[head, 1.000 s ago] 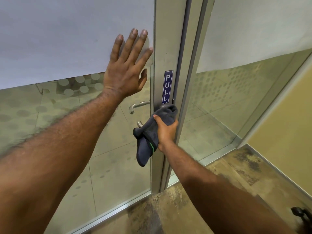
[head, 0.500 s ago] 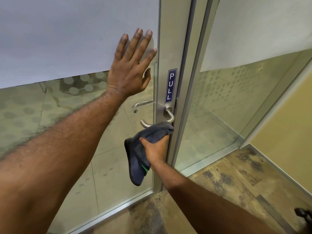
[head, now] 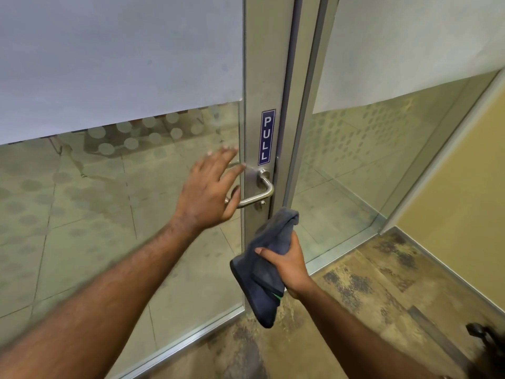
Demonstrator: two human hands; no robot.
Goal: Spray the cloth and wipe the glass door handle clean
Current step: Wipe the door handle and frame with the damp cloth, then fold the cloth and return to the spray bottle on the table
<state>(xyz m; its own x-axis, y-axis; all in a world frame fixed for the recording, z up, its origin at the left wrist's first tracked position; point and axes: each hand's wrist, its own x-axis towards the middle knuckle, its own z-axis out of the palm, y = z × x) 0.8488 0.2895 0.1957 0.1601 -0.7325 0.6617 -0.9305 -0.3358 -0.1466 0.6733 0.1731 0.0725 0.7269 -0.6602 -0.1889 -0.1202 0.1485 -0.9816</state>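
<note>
A silver lever handle [head: 262, 191] sticks out of the metal stile of the glass door [head: 114, 192], just under a blue PULL sticker [head: 267, 137]. My left hand [head: 209, 192] hovers with fingers spread in front of the handle's free end, hiding that end; whether it touches the handle is unclear. My right hand [head: 287, 262] grips a bunched dark grey cloth [head: 266, 269] below and to the right of the handle, off the door. The cloth's lower fold hangs loose.
A fixed glass panel [head: 355, 160] with frosted film stands right of the door frame. A yellow wall [head: 464, 192] closes the right side. Worn patterned carpet [head: 369, 302] covers the floor. A dark object [head: 483, 335] sits at the lower right edge.
My left hand has come off the frosted glass and dropped to the handle. My right hand has pulled the cloth down and right, away from the handle, which is uncovered.
</note>
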